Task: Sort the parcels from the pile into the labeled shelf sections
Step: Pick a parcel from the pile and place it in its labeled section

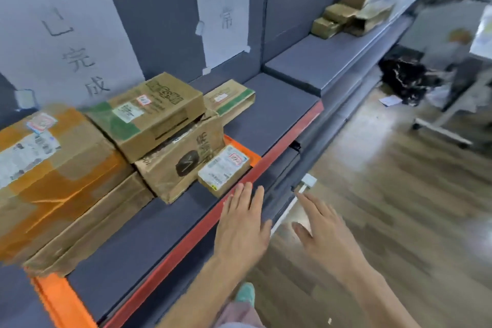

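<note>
Your left hand [242,224] is spread flat over the shelf's red edge [290,138], holding nothing. The small labelled parcel [223,170] lies just beyond its fingertips. Your right hand [327,234], fingers straight and empty, hangs beside it over the floor [386,194].

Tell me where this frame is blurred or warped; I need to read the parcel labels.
Head view: motion blur smears the wooden floor and the far stack of brown cardboard parcels; print on the small white-labelled cardboard parcel is too soft to read; wide-angle distortion slants the grey shelf with its red front edge.
</note>
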The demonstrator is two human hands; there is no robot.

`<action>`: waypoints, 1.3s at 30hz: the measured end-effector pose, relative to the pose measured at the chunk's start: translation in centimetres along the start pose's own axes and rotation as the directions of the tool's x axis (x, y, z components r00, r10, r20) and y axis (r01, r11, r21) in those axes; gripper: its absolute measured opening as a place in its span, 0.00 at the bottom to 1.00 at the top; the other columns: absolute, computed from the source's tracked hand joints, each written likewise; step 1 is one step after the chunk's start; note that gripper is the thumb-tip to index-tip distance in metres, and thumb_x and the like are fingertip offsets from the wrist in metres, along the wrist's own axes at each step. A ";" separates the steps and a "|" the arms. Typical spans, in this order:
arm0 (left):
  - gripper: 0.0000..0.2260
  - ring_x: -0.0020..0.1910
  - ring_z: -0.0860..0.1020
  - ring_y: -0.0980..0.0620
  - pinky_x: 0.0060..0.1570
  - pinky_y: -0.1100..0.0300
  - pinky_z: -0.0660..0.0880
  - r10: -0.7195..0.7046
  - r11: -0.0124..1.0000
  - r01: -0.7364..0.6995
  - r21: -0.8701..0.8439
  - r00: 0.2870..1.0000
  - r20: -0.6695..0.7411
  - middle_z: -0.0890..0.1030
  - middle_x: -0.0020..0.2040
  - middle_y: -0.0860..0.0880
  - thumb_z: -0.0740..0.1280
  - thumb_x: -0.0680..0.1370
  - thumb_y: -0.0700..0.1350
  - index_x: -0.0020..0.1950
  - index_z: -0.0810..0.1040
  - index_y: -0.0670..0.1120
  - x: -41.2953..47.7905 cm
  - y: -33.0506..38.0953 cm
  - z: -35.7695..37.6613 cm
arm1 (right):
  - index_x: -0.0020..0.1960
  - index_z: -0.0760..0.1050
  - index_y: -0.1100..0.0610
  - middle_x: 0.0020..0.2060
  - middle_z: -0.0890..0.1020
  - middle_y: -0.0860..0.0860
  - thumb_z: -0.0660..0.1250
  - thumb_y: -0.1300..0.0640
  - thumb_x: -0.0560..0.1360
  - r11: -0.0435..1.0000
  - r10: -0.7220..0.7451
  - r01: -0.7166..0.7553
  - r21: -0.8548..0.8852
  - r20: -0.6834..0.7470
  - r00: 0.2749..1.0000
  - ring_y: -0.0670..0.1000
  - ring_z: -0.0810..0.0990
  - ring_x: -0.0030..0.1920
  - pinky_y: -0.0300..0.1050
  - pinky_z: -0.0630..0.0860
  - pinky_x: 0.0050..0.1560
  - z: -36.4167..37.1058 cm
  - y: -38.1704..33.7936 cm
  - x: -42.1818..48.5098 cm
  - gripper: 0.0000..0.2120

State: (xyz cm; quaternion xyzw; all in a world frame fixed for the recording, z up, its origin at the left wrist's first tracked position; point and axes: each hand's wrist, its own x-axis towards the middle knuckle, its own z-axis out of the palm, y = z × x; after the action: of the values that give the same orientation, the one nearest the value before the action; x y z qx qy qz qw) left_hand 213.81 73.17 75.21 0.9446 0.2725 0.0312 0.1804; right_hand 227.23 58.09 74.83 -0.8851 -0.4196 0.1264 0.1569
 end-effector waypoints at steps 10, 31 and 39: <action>0.31 0.84 0.42 0.49 0.80 0.54 0.42 0.317 0.947 -0.320 -0.004 0.938 0.138 0.45 0.85 0.48 0.55 0.86 0.57 0.85 0.45 0.50 14.9 5.1 1.2 | 0.80 0.60 0.53 0.78 0.64 0.47 0.63 0.45 0.81 0.939 0.342 -0.335 0.071 -0.117 0.933 0.50 0.62 0.77 0.44 0.57 0.76 -3.6 7.1 5.1 0.30; 0.32 0.83 0.39 0.53 0.80 0.55 0.41 0.206 0.974 -0.192 -0.120 0.972 0.115 0.44 0.85 0.50 0.55 0.86 0.57 0.85 0.44 0.50 35.5 23.7 6.9 | 0.82 0.56 0.51 0.79 0.60 0.46 0.59 0.43 0.83 0.971 0.240 -0.238 0.024 -0.108 0.965 0.46 0.56 0.79 0.39 0.52 0.77 -16.1 31.0 19.6 0.31; 0.33 0.83 0.39 0.52 0.80 0.54 0.41 0.220 0.972 -0.208 -0.110 0.969 0.113 0.45 0.85 0.49 0.56 0.85 0.57 0.85 0.44 0.50 43.6 28.7 8.8 | 0.82 0.55 0.50 0.79 0.60 0.45 0.59 0.42 0.83 0.977 0.212 -0.208 0.040 -0.113 0.971 0.46 0.55 0.79 0.39 0.53 0.77 -19.6 36.8 24.7 0.31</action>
State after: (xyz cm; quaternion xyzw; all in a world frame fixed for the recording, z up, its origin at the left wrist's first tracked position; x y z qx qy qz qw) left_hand 266.69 70.62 75.53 0.9587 0.1551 0.0049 0.2384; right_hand 275.31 52.07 76.45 -0.9281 -0.3120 0.0963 0.1791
